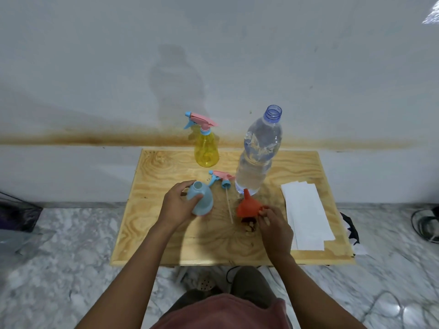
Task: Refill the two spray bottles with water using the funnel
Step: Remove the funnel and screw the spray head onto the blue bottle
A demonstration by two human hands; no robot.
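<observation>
Left hand: the left hand point(174, 205) is wrapped around the blue bottle point(200, 200), fingers at the neck and thumb on the near side; the bottle is held upright on the table, its mouth uncapped.
Blue bottle: it is placed near the middle of the table point(166, 233), slightly toward the left edge, with the hand covering its left side.
Right hand: the right hand point(275, 230) is closed in a pinch on the rim of the orange funnel point(249, 205); the fingertips touch the funnel's right edge.
Orange funnel: it is tipped on its side, spout pointed toward the far edge, just ahead of the right hand and just in front of the water bottle.
Spray head: a pink and blue spray head point(220, 178) with its thin tube is laid flat between the blue bottle and the funnel.
Water bottle: a clear water bottle point(257, 157) is stood uncapped behind the funnel, partly filled.
Yellow bottle: the yellow bottle point(206, 150) is stood at the far edge, its sprayer attached, well apart from both hands.
Paper: white paper sheets point(306, 214) are laid along the right edge.
</observation>
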